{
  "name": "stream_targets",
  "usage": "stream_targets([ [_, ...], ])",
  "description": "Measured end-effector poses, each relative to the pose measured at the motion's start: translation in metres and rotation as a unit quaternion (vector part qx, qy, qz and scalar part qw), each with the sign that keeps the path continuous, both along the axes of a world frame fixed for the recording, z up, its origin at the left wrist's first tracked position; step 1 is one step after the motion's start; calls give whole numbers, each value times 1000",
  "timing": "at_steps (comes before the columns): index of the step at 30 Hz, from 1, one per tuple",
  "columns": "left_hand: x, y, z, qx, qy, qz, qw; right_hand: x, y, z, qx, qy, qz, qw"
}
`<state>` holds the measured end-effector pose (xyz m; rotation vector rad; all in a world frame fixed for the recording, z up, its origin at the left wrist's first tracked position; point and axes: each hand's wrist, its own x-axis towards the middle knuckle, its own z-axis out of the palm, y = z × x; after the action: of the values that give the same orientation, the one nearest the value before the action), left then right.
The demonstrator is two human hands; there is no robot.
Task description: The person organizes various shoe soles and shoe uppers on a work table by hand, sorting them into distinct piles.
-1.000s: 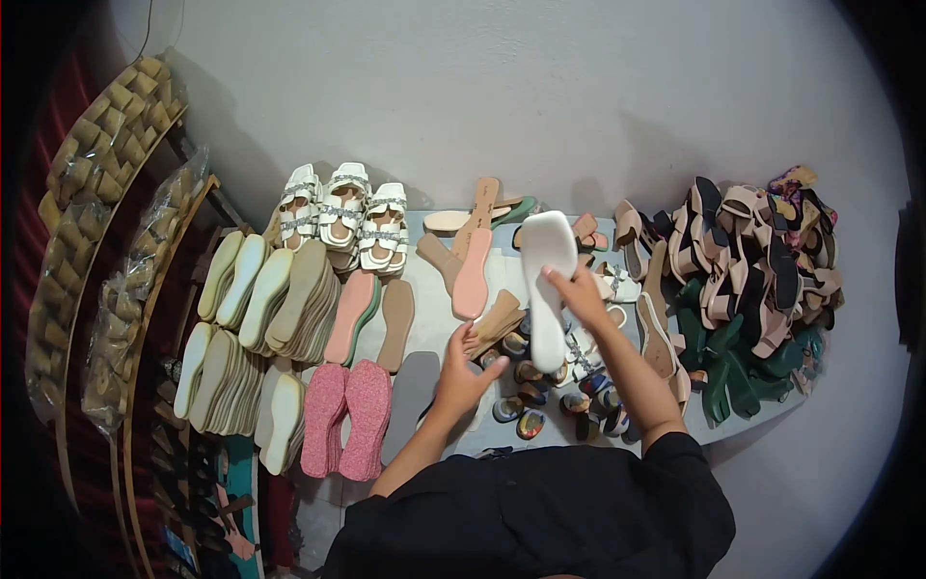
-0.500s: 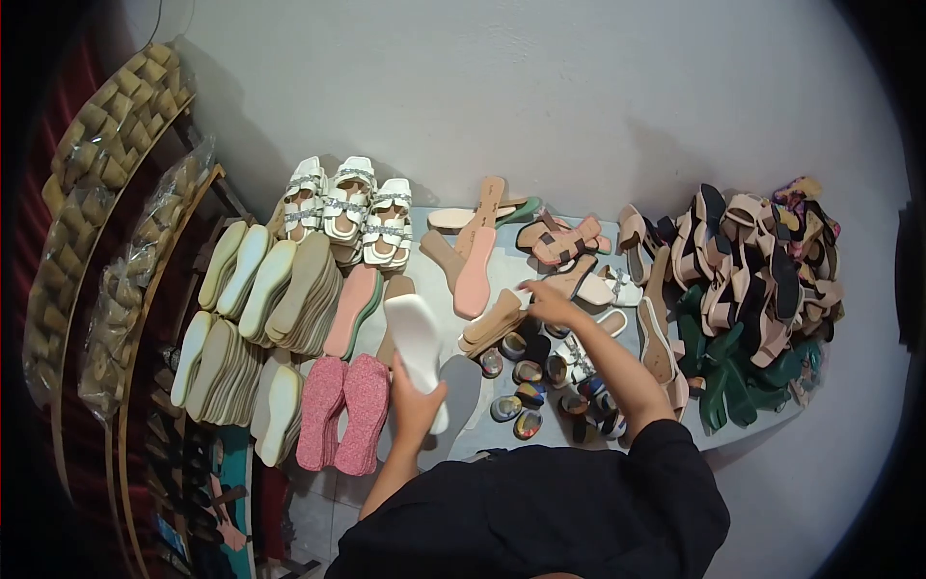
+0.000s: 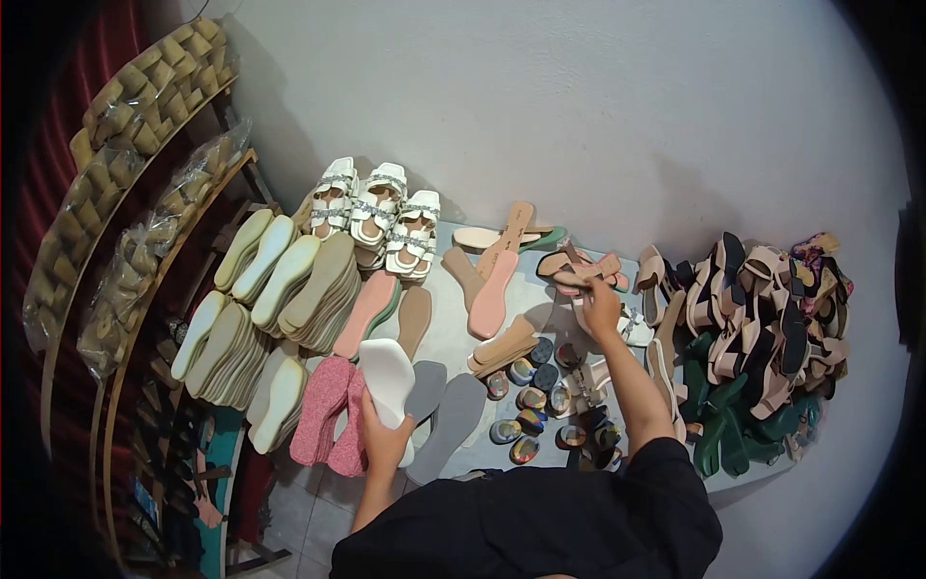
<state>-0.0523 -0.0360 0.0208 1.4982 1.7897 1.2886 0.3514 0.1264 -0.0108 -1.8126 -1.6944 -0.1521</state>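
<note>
My left hand (image 3: 386,442) is closed around the lower part of a white shoe sole (image 3: 388,376), which tilts up over the pink speckled soles (image 3: 323,410). Farther right, my right hand (image 3: 603,307) reaches across the table with fingers bent, closed on a tan sandal with dark edging (image 3: 567,268) among pink and tan straps at the back. My own hand and forearm partly cover the pieces there. Nearer me lie a stack of tan insoles (image 3: 503,347) and several small patterned heel pieces (image 3: 531,398). Grey soles (image 3: 449,425) lie beside my left hand.
White sandals (image 3: 378,207) stand at the back left, behind stacked beige soles (image 3: 318,289). A pink insole (image 3: 493,294) lies mid-table. Heaped sandals (image 3: 762,309) and green pieces (image 3: 723,415) fill the right end. Shelves with bagged wooden blocks (image 3: 159,87) rise on the left.
My right hand has moved from beside the tan insoles, right and back to the sandals. My left hand has shifted left and down with the white sole. The view has shifted slightly.
</note>
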Motion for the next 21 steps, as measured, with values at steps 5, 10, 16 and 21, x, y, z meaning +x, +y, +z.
stream_targets([
  [5, -23, 14, -4, 5, 19, 22, 1000, -23, -18, 62, 65, 372, 119, 918],
  [10, -58, 33, 26, 37, 62, 22, 997, -54, -24, 56, -65, 468, 156, 868],
  [16, -93, 48, 56, 7, 152, 16, 988, -127, -4, 23, -206, 673, 146, 695],
  [21, -112, 70, 40, -15, 178, -42, 983, -189, 31, -26, -279, 678, 185, 654],
])
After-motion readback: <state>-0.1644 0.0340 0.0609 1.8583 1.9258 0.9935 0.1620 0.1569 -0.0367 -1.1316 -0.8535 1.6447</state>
